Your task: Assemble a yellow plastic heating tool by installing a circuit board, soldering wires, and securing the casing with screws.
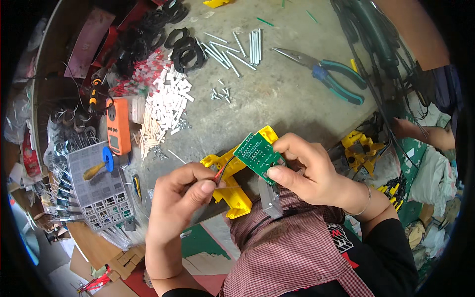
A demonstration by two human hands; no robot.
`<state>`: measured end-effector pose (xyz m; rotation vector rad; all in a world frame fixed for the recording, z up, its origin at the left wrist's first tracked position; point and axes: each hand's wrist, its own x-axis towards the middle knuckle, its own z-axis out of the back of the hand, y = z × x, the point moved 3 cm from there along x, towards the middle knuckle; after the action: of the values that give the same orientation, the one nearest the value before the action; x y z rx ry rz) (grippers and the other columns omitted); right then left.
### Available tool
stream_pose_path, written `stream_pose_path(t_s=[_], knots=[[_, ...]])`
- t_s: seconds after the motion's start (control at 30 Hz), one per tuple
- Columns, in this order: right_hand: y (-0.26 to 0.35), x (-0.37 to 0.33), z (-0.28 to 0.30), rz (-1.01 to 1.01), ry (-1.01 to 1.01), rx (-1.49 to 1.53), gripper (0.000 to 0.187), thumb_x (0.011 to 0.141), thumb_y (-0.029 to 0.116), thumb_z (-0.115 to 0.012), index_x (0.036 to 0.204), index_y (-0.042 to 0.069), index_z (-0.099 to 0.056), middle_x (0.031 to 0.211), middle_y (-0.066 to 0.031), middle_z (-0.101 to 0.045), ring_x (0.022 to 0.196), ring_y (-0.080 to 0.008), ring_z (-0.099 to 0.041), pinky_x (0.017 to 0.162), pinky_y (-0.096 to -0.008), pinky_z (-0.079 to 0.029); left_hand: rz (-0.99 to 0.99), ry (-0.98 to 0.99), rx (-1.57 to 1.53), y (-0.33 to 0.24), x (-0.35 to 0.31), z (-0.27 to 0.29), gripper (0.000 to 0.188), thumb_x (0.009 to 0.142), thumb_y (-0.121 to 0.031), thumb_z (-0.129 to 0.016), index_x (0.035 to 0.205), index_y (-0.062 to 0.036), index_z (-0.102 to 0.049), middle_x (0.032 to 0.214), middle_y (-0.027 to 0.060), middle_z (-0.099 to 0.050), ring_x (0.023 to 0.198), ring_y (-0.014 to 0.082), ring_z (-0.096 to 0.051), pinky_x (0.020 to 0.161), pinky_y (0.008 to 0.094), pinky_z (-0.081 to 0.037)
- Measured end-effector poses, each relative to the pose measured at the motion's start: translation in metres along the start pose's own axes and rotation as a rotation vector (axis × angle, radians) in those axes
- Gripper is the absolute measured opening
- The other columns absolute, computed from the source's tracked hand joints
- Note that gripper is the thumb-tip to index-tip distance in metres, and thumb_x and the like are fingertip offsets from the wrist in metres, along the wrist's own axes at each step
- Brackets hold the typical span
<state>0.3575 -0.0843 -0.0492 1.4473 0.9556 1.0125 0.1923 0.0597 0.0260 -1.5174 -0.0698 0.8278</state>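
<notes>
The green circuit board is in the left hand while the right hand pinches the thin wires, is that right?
No, the hands are swapped. In the head view the right hand holds the green circuit board, and the left hand pinches the thin wires.

An orange meter [118, 124] with a small grey rectangular screen [114, 142] is laid at the desk's [277, 99] left side.

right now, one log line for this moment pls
left hand: pinching red and black wires | right hand: holding green circuit board | beneath: yellow plastic housing | bench: pliers
</notes>
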Motion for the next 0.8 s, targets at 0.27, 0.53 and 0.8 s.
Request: stream_pose_path(t_s=[0.27, 0.53, 0.8], knots=[[-0.004, -0.001, -0.005, -0.234, 0.009, 0.345, 0.025, 0.094, 0.020, -0.064, 0.106, 0.001, -0.053, 0.068, -0.0038, -0.057, 0.059, -0.0033, -0.047, 0.053, -0.0238, -0.037, -0.644, -0.015, 1.027, -0.019, 0.014, -0.007, 0.022, 0.072, 0.001, -0.071, 0.093, -0.0022, -0.066, 0.083, 0.0115, -0.064, 0.074, 0.0308, -0.063, 0.065, 0.0362, -0.050], [0.014, 0.003, -0.002, 0.030, -0.025, -0.175, 0.025, 0.088, 0.015, -0.068, 0.104, 0.003, -0.053, 0.065, -0.0083, -0.056, 0.052, -0.0209, -0.058, 0.049, -0.0314, -0.043, -0.408, 0.019, 0.982, -0.023, 0.027, -0.004, 0.018, 0.066, 0.004, -0.074, 0.082, 0.0007, -0.068, 0.076, 0.0100, -0.064, 0.066, 0.0237, -0.061, 0.058, 0.0315, -0.047], [-0.005, -0.004, -0.023, 0.130, -0.021, -0.136, 0.029, 0.087, 0.015, -0.067, 0.103, 0.002, -0.047, 0.067, -0.0118, -0.059, 0.055, -0.0322, -0.061, 0.047, -0.0408, -0.046, -0.322, 0.100, 1.099, -0.020, 0.020, 0.001, 0.017, 0.066, 0.004, -0.072, 0.081, -0.0001, -0.065, 0.076, 0.0110, -0.064, 0.067, 0.0270, -0.062, 0.059, 0.0339, -0.047]])
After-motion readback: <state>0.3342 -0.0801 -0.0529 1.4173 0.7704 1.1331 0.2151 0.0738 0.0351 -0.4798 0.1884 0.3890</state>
